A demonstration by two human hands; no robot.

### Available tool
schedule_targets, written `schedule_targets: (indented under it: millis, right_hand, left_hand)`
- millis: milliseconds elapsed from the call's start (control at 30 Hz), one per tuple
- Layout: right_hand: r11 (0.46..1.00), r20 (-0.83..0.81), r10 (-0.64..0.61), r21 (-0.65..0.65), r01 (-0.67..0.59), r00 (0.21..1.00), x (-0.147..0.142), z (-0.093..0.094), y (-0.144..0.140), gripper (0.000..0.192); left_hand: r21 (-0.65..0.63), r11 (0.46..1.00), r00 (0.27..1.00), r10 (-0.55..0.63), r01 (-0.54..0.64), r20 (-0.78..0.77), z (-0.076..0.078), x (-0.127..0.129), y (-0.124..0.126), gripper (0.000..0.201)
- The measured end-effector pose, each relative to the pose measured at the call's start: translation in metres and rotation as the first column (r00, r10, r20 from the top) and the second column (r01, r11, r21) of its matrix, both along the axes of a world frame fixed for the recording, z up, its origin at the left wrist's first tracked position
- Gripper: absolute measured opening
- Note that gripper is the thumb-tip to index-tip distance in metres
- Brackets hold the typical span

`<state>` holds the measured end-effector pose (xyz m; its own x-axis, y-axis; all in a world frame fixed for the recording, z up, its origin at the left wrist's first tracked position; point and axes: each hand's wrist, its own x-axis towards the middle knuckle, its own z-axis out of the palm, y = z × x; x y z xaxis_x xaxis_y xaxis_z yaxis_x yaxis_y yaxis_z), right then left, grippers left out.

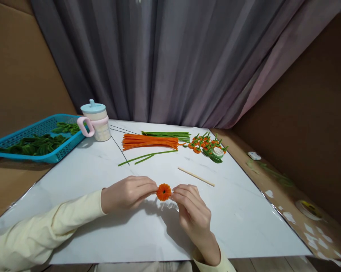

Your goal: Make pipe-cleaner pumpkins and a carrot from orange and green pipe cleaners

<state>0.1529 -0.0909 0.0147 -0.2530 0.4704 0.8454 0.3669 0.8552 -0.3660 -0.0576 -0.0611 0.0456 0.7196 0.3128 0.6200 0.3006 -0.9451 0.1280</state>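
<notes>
Near the front edge of the white marble-patterned table, both hands meet over a small round orange pipe-cleaner flower head. The left hand pinches its left rim between thumb and fingertips; the right hand has its fingertips closed on the right rim, so the coil hangs just above the tabletop between them. No green stem shows on it from here.

Farther back lies a bundle of straight orange pipe cleaners, with a bundle of green pipe cleaners just beyond it and two loose green pipe cleaners nearer. To the right sits a heap of finished orange flowers with green stems, beside a small roll of green tape. A thin wooden stick lies apart, near the hands. At far left a blue plastic basket holds curled green pieces, next to a lidded cup with a pink handle.

By my reckoning, several flowers are done, this one looks coiled but unstemmed, and plenty of stock remains.
</notes>
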Motion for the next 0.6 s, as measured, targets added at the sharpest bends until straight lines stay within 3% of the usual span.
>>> schedule_targets:
  millis: [433, 533, 600]
  right_hand:
    - [0.999, 0.034, 0.037, 0.029, -0.038, 0.999, -0.0026, -0.0017, 0.0007, 0.028]
    - [0.999, 0.030, 0.037, 0.037, -0.039, 0.999, -0.0020, -0.0015, 0.0000, 0.028]
    - [0.999, 0.029, 0.033, 0.040, -0.034, 0.999, -0.0012, -0.0013, -0.0009, 0.028]
  left_hand:
    - [0.128, 0.991, 0.995, -0.010, 0.023, -0.099, 0.0018, -0.0008, -0.0016, 0.028]
    - [0.090, 0.995, 0.997, -0.046, 0.052, -0.067, 0.0020, -0.0007, 0.0004, 0.028]
    - [-0.019, 0.997, 0.997, -0.074, 0.073, -0.024, 0.0027, -0.0005, 0.0019, 0.024]
